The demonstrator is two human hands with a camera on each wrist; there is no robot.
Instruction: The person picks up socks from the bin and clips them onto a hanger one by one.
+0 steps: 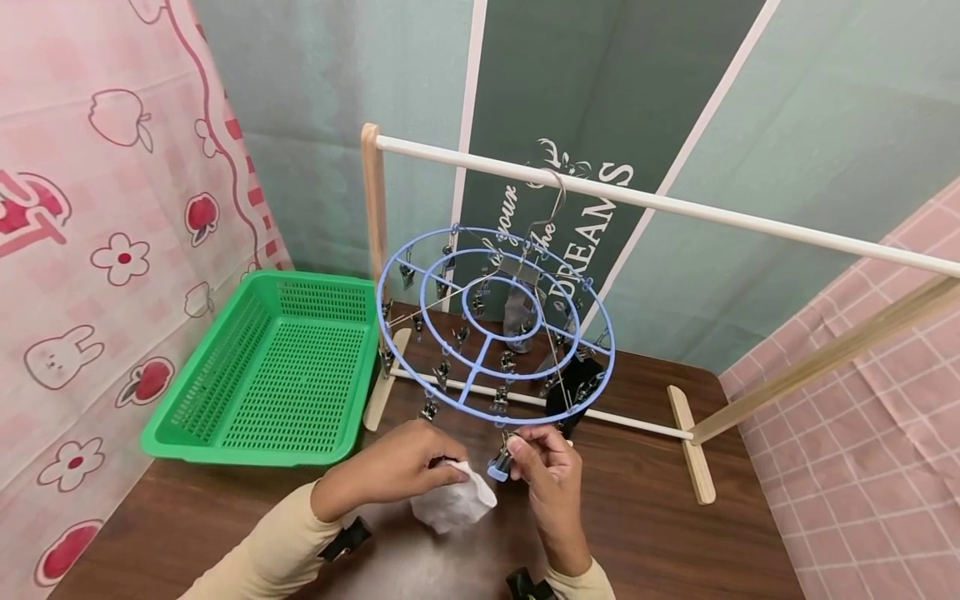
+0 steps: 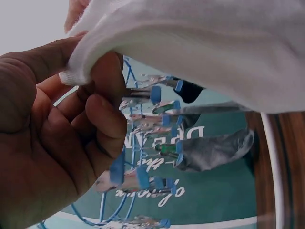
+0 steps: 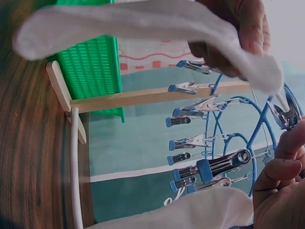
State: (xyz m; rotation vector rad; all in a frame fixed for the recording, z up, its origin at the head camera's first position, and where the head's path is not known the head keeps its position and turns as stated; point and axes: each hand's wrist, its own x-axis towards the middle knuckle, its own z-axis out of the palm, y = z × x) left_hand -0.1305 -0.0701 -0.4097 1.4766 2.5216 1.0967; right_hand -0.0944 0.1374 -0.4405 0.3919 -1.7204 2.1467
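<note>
In the head view my left hand (image 1: 408, 471) pinches a white sock (image 1: 453, 504) by its cuff. The sock hangs down below the fingers; in the right wrist view the long white sock (image 3: 128, 21) stretches out sideways from that hand. My right hand (image 1: 551, 475) grips a metal clip with blue tips (image 1: 501, 465) between thumb and fingers, just right of the sock. This clip belongs to a round blue drying hanger (image 1: 480, 367). A black sock (image 1: 573, 387) and a grey sock (image 2: 214, 150) hang from other clips.
A white rail (image 1: 675, 204) on wooden posts carries the hanger by its hook. At left stands a green basket (image 1: 288, 383) on the brown table (image 1: 637, 517). Several metal clips dangle under the rings. Another white cloth (image 3: 190, 210) shows low in the right wrist view.
</note>
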